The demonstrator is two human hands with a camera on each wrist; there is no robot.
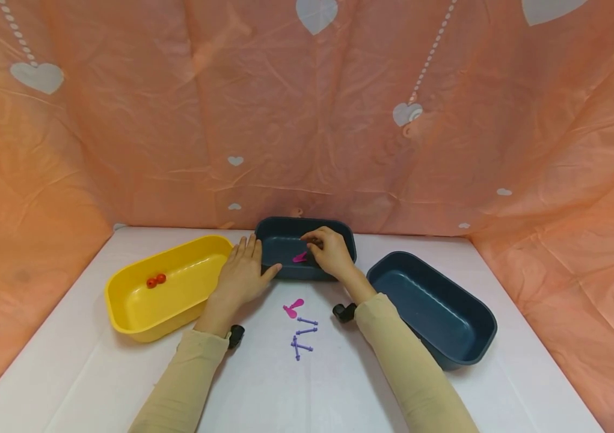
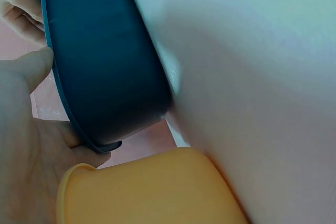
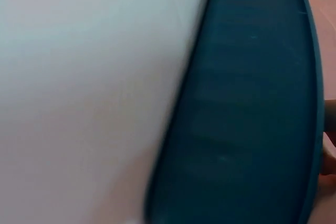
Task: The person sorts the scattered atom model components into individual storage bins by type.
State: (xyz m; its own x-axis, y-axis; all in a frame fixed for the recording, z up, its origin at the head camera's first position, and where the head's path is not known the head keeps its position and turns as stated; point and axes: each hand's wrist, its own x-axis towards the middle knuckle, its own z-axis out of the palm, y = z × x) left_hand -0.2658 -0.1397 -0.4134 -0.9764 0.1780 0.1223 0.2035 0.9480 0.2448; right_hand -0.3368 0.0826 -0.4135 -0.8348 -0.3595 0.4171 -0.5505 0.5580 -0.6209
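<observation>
My left hand [image 1: 243,273] has its fingers straight over the near-left corner of the back dark blue bin [image 1: 274,273]. In the left wrist view its thumb [image 2: 39,66] touches the bin's rim. My right hand [image 1: 331,249] reaches over the same bin, fingers loosely bent, with no object visible between them. Just below its fingertips, a pink piece [image 1: 299,257] shows inside the bin. On the table in front lie a pink paddle-shaped piece or pair [image 1: 293,308] and several purple rods [image 1: 305,331] with knobbed ends. The right wrist view mostly shows the bin's outer wall [image 3: 247,98].
A yellow bin [image 1: 139,325] with two red beads [image 1: 156,281] stands on the left, close to my left hand. Another dark blue bin [image 1: 442,307] sits at the right, angled. Orange cloth [image 1: 296,120] with hearts hangs behind the white table [image 1: 263,391].
</observation>
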